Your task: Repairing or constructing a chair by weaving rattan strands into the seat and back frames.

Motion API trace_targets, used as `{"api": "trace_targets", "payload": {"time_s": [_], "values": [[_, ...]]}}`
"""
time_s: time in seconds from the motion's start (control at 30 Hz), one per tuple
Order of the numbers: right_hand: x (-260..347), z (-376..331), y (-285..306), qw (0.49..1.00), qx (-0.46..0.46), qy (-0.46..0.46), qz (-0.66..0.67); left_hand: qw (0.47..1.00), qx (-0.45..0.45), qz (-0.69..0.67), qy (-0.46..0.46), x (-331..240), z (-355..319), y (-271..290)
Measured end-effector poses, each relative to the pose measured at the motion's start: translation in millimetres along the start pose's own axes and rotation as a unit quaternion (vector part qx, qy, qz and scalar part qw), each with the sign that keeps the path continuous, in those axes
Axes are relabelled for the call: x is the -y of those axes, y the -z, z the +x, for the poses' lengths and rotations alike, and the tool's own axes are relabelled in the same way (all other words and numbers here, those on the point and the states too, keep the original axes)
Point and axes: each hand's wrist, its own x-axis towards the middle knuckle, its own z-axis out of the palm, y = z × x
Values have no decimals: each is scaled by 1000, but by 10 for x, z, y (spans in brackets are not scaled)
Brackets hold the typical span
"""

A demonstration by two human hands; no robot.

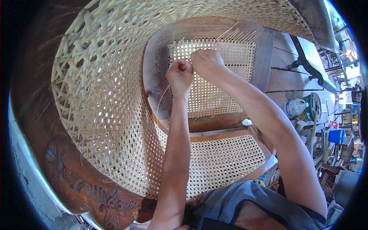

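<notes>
Workshop: plank surface (281, 82); blue bucket (336, 136) off right
Cane panel (216, 97): set in wooden frame (155, 73); loose strand ends (245, 36) along far edge
Left hand (180, 78): curled above panel; thin strand (158, 105) beside wrist; pinch unclear
Right hand (209, 62): curled, just beside left; fingertips hidden, can't tell grip

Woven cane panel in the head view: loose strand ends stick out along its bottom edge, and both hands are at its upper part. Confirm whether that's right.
Not quite: the head view shows the loose strand ends sticking out along the top edge of the woven cane panel. The left hand and right hand are indeed at its upper part.
</notes>
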Motion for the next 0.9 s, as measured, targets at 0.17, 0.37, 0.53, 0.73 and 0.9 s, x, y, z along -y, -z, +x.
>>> {"api": "trace_targets", "payload": {"time_s": [0.17, 0.37, 0.53, 0.73, 0.9], "values": [[-14, 68, 64, 998, 60, -11, 5, 997, 41, 57, -9, 110, 80, 145], [-120, 95, 71, 998, 51, -35, 6, 987, 47, 152, -20, -49, 19, 100], [-196, 74, 64, 999, 41, -27, 1, 991, 11, 52, -122, 274, -35, -5], [-801, -82, 263, 993, -68, -94, 7, 1000, -12, -11, -17, 46, -129, -72], [-672, -171, 76, 968, -47, -93, 228, 969, -44, 178, -167, 3, -133, 89]]}}
